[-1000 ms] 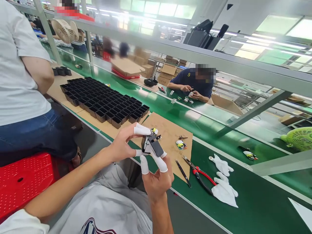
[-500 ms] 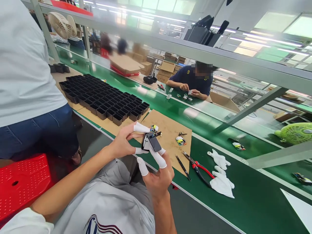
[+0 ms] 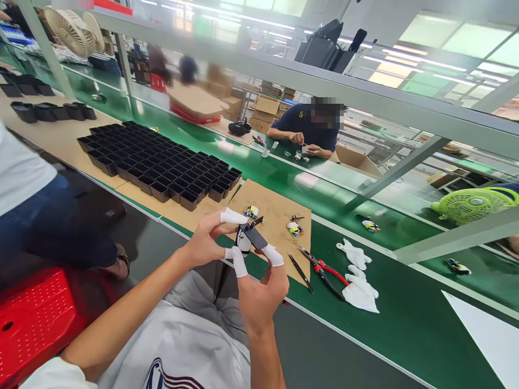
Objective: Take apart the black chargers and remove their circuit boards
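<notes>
My left hand (image 3: pixel 206 240), with white finger cots on thumb and finger, grips a small black plastic case (image 3: pixel 243 243) whose inside looks white. A flat dark cover (image 3: pixel 254 236) with a black piece at its upper end lies against the case. My right hand (image 3: pixel 264 286), also in finger cots, pinches this cover near its lower end; its thumb is up against the case. Just beyond my hands, a small circuit board (image 3: pixel 251 211) with yellow and white parts rests on the brown cardboard (image 3: pixel 275 216). Another circuit board (image 3: pixel 295 229) lies to its right.
Black tweezers (image 3: pixel 301 273), red-and-black pliers (image 3: pixel 324 270) and white gloves (image 3: pixel 360 292) lie to the right. Many open black housings (image 3: pixel 162 167) stand in rows at left. Across the green conveyor belt (image 3: pixel 219 146), a person (image 3: pixel 300 127) handles small parts. A red stool (image 3: pixel 36 324) is at lower left.
My right thumb has moved up from apart to against the case, and the right fingers have shifted on the cover. The person at left has moved further left in view.
</notes>
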A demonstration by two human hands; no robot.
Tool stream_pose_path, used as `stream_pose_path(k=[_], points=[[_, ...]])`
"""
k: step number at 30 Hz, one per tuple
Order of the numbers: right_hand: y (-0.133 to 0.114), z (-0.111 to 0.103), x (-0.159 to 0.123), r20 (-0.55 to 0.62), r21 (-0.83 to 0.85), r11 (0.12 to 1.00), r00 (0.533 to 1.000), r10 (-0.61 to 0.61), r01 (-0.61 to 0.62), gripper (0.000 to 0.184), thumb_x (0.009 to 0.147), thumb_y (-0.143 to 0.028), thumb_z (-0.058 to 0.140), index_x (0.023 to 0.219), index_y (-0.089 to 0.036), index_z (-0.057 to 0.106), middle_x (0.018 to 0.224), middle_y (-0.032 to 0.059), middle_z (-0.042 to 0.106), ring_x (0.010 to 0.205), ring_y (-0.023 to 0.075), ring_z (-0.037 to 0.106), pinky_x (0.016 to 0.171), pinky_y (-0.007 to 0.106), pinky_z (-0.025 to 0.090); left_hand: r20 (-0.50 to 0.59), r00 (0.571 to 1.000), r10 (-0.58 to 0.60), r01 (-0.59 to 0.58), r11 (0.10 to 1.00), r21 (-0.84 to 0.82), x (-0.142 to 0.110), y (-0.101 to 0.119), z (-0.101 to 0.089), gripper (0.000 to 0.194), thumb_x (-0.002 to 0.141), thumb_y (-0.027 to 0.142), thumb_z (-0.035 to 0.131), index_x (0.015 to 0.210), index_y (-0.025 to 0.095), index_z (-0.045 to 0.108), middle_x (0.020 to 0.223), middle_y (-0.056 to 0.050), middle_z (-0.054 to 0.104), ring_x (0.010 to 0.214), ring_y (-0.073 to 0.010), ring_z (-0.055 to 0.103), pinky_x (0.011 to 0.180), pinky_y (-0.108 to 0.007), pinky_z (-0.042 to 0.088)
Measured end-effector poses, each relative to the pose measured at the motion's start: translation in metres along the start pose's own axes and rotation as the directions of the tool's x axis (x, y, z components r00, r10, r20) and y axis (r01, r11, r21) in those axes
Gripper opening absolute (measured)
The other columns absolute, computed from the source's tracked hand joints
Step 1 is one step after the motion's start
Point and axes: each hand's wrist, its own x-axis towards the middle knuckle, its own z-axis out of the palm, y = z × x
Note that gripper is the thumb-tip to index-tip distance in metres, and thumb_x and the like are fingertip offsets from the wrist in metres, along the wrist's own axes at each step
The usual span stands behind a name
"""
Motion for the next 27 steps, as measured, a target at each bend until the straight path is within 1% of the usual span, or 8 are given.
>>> stream_pose_path(k=[2, 5, 8, 13, 16, 22, 25, 27], points=[[-0.003, 0.002, -0.001, 0.003, 0.055, 0.989, 0.990, 0.138, -0.138, 0.026, 0.096, -0.033, 0.089, 0.117, -0.023, 0.079, 0.102, 0.0066, 0.085, 0.092, 0.0252, 0.081, 0.089, 0.043, 0.070, 0.001, 1.000, 0.009, -0.009, 1.000, -0.021, 0.001, -0.004, 0.001, 0.071, 0.069, 0.030, 0.112, 0.134, 0.025, 0.084, 0.135, -0.014, 0.077, 0.132, -0.0365, 0.079, 0.111, -0.053, 0.071], [-0.006, 0.006, -0.002, 0.041, 0.212, 0.906, 0.930, 0.365, -0.366, 0.027, 0.094, -0.034, 0.091, 0.114, -0.021, 0.079, 0.106, 0.0076, 0.085, 0.095, 0.0236, 0.080, 0.091, 0.041, 0.068, 0.005, 1.000, 0.009, -0.009, 0.999, -0.043, 0.002, -0.006, 0.003, 0.065, 0.071, 0.027, 0.110, 0.131, 0.025, 0.085, 0.132, -0.013, 0.078, 0.128, -0.0341, 0.080, 0.111, -0.050, 0.071], [-0.006, 0.010, -0.003, 0.057, 0.287, 0.835, 0.879, 0.473, -0.469, 0.030, 0.092, -0.034, 0.092, 0.114, -0.021, 0.078, 0.108, 0.0085, 0.086, 0.098, 0.0239, 0.081, 0.093, 0.041, 0.068, -0.003, 1.000, 0.005, -0.005, 0.998, -0.055, 0.002, -0.009, 0.005, 0.061, 0.074, 0.023, 0.107, 0.131, 0.026, 0.085, 0.132, -0.012, 0.077, 0.128, -0.0324, 0.080, 0.109, -0.047, 0.071], [0.002, 0.014, -0.006, 0.036, 0.316, 0.799, 0.848, 0.529, -0.511, 0.028, 0.094, -0.036, 0.091, 0.115, -0.022, 0.079, 0.110, 0.0084, 0.086, 0.103, 0.0247, 0.082, 0.097, 0.042, 0.067, -0.008, 1.000, -0.023, 0.022, 0.998, -0.061, 0.001, -0.017, 0.005, 0.062, 0.076, 0.026, 0.107, 0.134, 0.024, 0.084, 0.134, -0.014, 0.078, 0.128, -0.0338, 0.081, 0.107, -0.045, 0.073], [0.006, 0.015, -0.006, 0.034, 0.336, 0.790, 0.845, 0.534, -0.513, 0.025, 0.096, -0.037, 0.088, 0.115, -0.022, 0.081, 0.112, 0.0089, 0.087, 0.106, 0.0261, 0.083, 0.099, 0.044, 0.067, -0.011, 0.999, -0.040, 0.039, 0.997, -0.061, 0.001, -0.021, 0.004, 0.062, 0.075, 0.027, 0.108, 0.132, 0.023, 0.084, 0.134, -0.014, 0.079, 0.127, -0.0338, 0.081, 0.104, -0.044, 0.073], [0.012, 0.020, -0.006, -0.030, 0.319, 0.807, 0.846, 0.533, -0.497, 0.031, 0.083, -0.032, 0.098, 0.108, -0.021, 0.082, 0.104, 0.0061, 0.086, 0.099, 0.0235, 0.078, 0.095, 0.041, 0.064, -0.019, 0.997, -0.076, 0.075, 0.996, -0.055, 0.001, -0.022, 0.008, 0.060, 0.072, 0.020, 0.106, 0.128, 0.023, 0.085, 0.133, -0.012, 0.080, 0.128, -0.0320, 0.080, 0.110, -0.044, 0.071], [0.020, 0.022, -0.006, -0.069, 0.306, 0.808, 0.835, 0.547, -0.504, 0.031, 0.083, -0.036, 0.098, 0.103, -0.021, 0.080, 0.099, 0.0049, 0.084, 0.094, 0.0225, 0.076, 0.094, 0.040, 0.063, -0.020, 0.995, -0.097, 0.096, 0.994, -0.057, 0.006, -0.024, 0.012, 0.063, 0.069, 0.020, 0.107, 0.128, 0.022, 0.085, 0.133, -0.012, 0.080, 0.129, -0.0327, 0.080, 0.114, -0.046, 0.069], [0.028, 0.022, -0.004, -0.072, 0.302, 0.805, 0.829, 0.554, -0.512, 0.031, 0.087, -0.041, 0.095, 0.105, -0.020, 0.080, 0.100, 0.0057, 0.084, 0.096, 0.0235, 0.077, 0.095, 0.041, 0.063, -0.012, 0.994, -0.111, 0.110, 0.992, -0.064, 0.011, -0.027, 0.013, 0.063, 0.069, 0.021, 0.108, 0.129, 0.022, 0.085, 0.133, -0.012, 0.080, 0.129, -0.0330, 0.081, 0.115, -0.047, 0.069]])
